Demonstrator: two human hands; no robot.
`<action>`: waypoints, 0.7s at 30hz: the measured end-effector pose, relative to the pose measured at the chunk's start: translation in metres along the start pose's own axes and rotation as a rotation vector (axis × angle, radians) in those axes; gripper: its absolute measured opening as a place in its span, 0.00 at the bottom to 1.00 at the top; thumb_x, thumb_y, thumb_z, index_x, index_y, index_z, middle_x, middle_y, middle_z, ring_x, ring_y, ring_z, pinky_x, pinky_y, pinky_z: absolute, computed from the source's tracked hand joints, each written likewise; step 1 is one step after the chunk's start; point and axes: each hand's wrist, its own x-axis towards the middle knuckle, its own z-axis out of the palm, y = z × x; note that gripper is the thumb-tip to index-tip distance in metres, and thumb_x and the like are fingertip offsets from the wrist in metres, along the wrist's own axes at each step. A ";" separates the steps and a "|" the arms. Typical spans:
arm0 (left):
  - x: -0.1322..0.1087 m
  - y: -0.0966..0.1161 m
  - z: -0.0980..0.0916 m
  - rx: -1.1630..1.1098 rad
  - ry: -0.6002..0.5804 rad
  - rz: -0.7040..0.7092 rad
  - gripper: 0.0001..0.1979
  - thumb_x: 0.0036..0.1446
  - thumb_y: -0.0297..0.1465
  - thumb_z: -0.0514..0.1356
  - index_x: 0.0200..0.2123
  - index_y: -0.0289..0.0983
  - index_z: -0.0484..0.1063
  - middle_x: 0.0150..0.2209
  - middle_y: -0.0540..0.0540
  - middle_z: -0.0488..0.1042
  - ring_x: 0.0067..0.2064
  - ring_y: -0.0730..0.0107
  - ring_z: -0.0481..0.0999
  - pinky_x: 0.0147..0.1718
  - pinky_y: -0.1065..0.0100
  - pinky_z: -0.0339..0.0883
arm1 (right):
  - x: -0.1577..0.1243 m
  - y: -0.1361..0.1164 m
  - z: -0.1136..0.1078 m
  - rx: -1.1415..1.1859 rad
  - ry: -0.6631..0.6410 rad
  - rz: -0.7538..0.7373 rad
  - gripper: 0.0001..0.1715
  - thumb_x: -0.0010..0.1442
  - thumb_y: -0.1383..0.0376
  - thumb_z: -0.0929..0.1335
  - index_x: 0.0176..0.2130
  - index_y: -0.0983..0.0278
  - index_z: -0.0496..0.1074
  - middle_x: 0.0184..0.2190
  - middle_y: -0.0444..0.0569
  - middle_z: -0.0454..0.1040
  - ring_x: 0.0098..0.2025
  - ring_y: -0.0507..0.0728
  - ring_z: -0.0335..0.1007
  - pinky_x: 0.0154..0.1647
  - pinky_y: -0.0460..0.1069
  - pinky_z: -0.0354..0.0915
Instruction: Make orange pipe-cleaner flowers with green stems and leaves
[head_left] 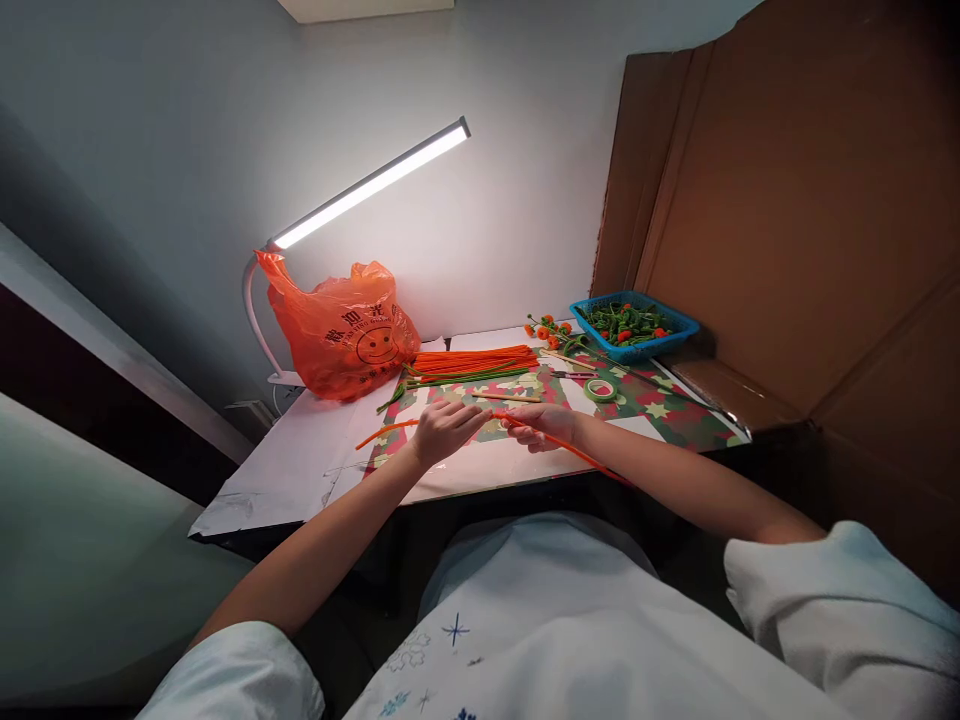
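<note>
My left hand (444,428) and my right hand (538,424) are close together above the near part of the table, both pinched on a long orange pipe cleaner (384,431). Its left end sticks out past my left hand and its right end (592,459) runs down past my right wrist. Both hands hover over a patterned red and green mat (660,405). A pile of orange and green pipe cleaners (472,362) lies just beyond the hands.
An orange plastic bag (345,335) stands at the back left under a lit bar lamp (371,183). A blue basket (634,325) of green pieces sits back right, small orange flowers (549,328) beside it. A green tape roll (600,390) lies on the mat. Brown cardboard (787,200) walls the right.
</note>
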 end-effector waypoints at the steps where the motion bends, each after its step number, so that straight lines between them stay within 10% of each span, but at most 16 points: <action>1: 0.000 0.001 -0.001 0.010 0.003 0.006 0.10 0.64 0.31 0.53 0.41 0.43 0.74 0.31 0.48 0.78 0.28 0.73 0.70 0.26 0.68 0.56 | 0.001 0.001 0.000 -0.006 0.006 -0.009 0.10 0.66 0.64 0.60 0.33 0.66 0.63 0.16 0.36 0.57 0.13 0.45 0.47 0.14 0.39 0.46; 21: 0.011 0.002 -0.017 0.003 -0.121 0.152 0.15 0.66 0.28 0.47 0.38 0.40 0.73 0.31 0.49 0.76 0.27 0.76 0.71 0.28 0.71 0.57 | 0.003 0.000 0.005 -0.403 0.079 -0.138 0.16 0.45 0.61 0.74 0.26 0.66 0.65 0.17 0.38 0.64 0.17 0.43 0.53 0.16 0.39 0.49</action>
